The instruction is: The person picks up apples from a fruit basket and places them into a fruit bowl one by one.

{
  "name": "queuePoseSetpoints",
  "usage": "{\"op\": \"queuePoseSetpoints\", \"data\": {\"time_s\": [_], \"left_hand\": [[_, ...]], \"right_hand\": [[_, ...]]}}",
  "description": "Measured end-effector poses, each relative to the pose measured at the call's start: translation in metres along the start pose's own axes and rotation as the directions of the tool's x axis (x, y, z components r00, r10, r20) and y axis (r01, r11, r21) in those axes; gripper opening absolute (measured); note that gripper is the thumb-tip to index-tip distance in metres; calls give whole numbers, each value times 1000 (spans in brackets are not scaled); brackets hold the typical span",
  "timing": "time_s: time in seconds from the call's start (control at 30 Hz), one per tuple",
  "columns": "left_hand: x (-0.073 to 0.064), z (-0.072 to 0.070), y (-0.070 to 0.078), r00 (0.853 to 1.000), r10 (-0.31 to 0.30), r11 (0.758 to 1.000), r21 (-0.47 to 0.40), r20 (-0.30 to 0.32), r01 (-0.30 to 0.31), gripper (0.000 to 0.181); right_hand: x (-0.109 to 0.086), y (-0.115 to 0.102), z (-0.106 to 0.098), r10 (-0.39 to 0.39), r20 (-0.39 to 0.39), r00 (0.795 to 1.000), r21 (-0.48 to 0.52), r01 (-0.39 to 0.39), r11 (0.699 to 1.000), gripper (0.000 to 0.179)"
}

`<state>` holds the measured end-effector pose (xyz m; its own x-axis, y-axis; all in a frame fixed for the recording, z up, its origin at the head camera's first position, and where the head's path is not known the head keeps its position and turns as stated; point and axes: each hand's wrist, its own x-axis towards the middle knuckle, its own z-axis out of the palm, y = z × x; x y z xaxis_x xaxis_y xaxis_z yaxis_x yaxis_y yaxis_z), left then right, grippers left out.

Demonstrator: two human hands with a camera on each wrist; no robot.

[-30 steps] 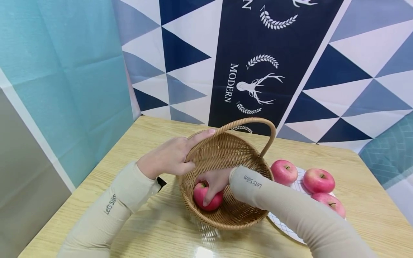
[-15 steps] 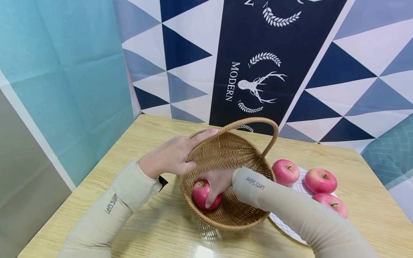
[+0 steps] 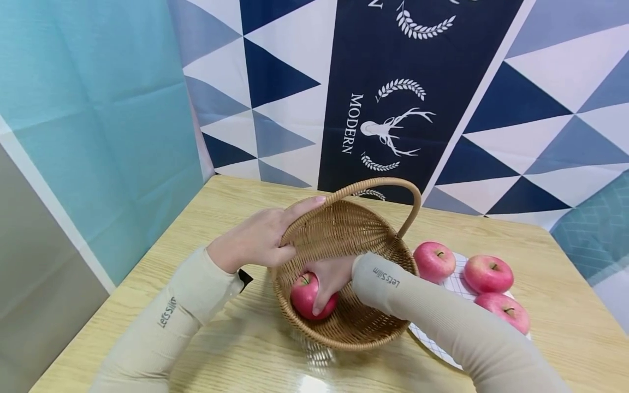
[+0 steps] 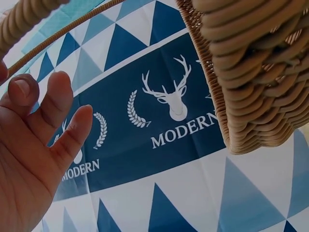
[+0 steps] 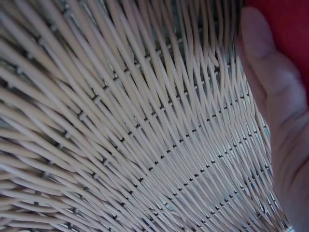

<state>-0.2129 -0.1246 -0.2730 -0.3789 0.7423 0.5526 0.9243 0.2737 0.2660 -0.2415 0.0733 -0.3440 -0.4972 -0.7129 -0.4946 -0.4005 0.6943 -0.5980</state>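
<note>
A wicker basket (image 3: 339,229) with a tall arched handle (image 3: 383,182) leans tilted on the table, its opening facing me. At its left side my left hand (image 3: 260,237) holds the handle near the rim, the index finger lying along it. In the left wrist view, the other fingers of the left hand (image 4: 38,150) are bent beside the basket's woven outer wall (image 4: 260,72). Inside the basket my right hand (image 3: 329,278) grips a red apple (image 3: 307,297) at the lower left; its far fingers are hidden. The right wrist view shows the apple (image 5: 294,29) against that hand.
To the right of the basket, a white plate (image 3: 459,273) with a grid pattern bears three apples (image 3: 488,274), partly behind my right sleeve. The wooden table (image 3: 236,191) meets a patterned cloth (image 3: 290,109) at the back and a teal cloth (image 3: 123,109) at the left.
My right hand and the apple have shifted slightly left within the basket. The left hand keeps its hold on the handle, and the basket stays tilted as before.
</note>
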Motion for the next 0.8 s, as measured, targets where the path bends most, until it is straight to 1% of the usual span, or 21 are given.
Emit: {"op": "queuePoseSetpoints", "data": {"time_s": [0.13, 0.27, 0.3, 0.47, 0.6, 0.7, 0.8], "left_hand": [[0, -1, 0, 1000, 27, 1000, 16, -9, -27, 82], [1, -1, -1, 999, 43, 999, 18, -9, -43, 83], [1, 0, -1, 999, 46, 999, 20, -9, -46, 83], [3, -1, 0, 999, 43, 999, 26, 2, -43, 82], [2, -2, 1, 1000, 15, 1000, 23, 23, -15, 83], [1, -3, 1, 1000, 5, 1000, 28, 31, -5, 86], [1, -3, 2, 999, 17, 999, 36, 28, -18, 87]], "right_hand": [[1, -1, 1, -35, 2, 999, -26, 35, 999, 73], [2, -2, 3, -52, 11, 999, -8, 52, 999, 70], [2, -2, 3, -58, 10, 998, -25, 58, 998, 70], [1, -3, 1, -59, 20, 998, -44, 59, 997, 70], [-2, -5, -2, -39, 38, 999, -50, 41, 998, 74], [-5, -7, -6, -28, 50, 998, -55, 31, 998, 75], [-9, -9, -10, -22, 49, 999, -42, 24, 999, 75]]}}
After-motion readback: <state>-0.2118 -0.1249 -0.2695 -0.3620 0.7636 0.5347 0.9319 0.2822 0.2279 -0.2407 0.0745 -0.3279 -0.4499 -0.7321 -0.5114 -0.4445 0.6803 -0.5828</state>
